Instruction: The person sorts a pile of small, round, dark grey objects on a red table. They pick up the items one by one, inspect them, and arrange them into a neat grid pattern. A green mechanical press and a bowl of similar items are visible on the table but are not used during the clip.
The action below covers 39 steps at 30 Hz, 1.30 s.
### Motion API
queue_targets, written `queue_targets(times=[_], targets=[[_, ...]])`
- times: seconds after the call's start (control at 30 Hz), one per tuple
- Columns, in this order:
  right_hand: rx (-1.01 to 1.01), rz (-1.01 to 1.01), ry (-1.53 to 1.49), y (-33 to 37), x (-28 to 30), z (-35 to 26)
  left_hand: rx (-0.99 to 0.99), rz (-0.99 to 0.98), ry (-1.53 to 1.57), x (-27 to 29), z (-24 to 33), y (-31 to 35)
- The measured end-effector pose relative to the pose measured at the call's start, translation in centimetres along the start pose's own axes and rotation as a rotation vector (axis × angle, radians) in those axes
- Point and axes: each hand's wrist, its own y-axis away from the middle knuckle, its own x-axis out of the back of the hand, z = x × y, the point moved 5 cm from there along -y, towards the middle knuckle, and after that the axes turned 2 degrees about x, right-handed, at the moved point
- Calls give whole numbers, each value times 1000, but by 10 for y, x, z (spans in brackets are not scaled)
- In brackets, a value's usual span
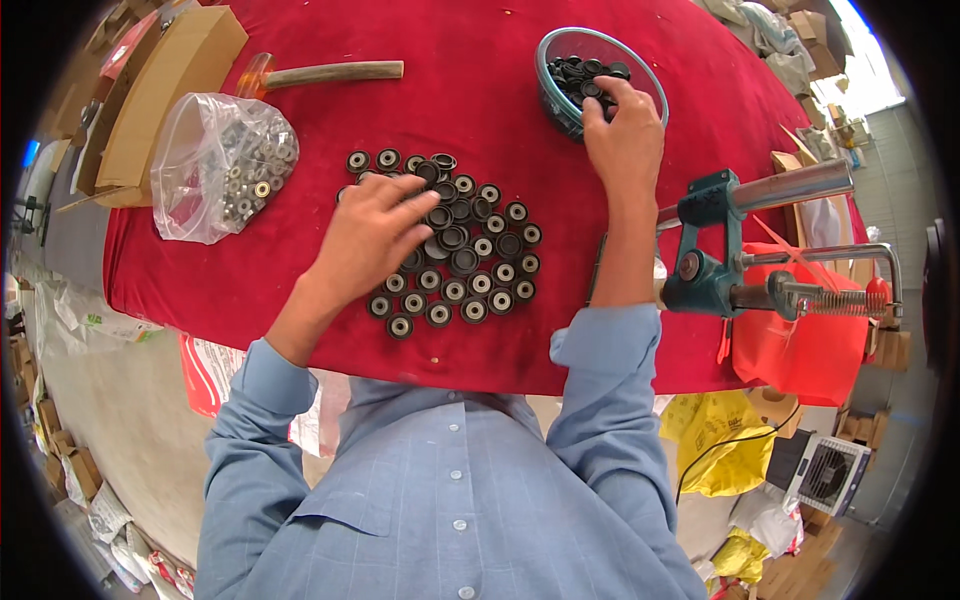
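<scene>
Red-clothed table [480, 70], left hand [375, 235] spread loosely over round black metal-centred discs [480, 283], right hand [628, 145] in a clear bluish plastic bowl [553, 108] of black caps [574, 72], can't tell if gripping; bumping it might spill 'em.

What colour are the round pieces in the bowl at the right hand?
Black; the round pieces show best in the head view.

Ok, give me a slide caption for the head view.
Right hand in a bowl of black pieces, left hand over round black parts, many metal-centred, on red cloth.
</scene>
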Motion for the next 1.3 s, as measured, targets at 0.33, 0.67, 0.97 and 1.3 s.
queue_targets(times=[0.33,0.67,0.97,1.3], targets=[[-294,-536,212,-67,-92,76,-42,-315,-169,-48,32,24],[-264,-576,201,-80,-103,72,117,-300,-190,-47,31,29],[-107,-506,214,-76,-104,67,320,164,6,24,-22,65],[-35,-42,154,-67,-68,55,376,251,178,13,-40,83]])
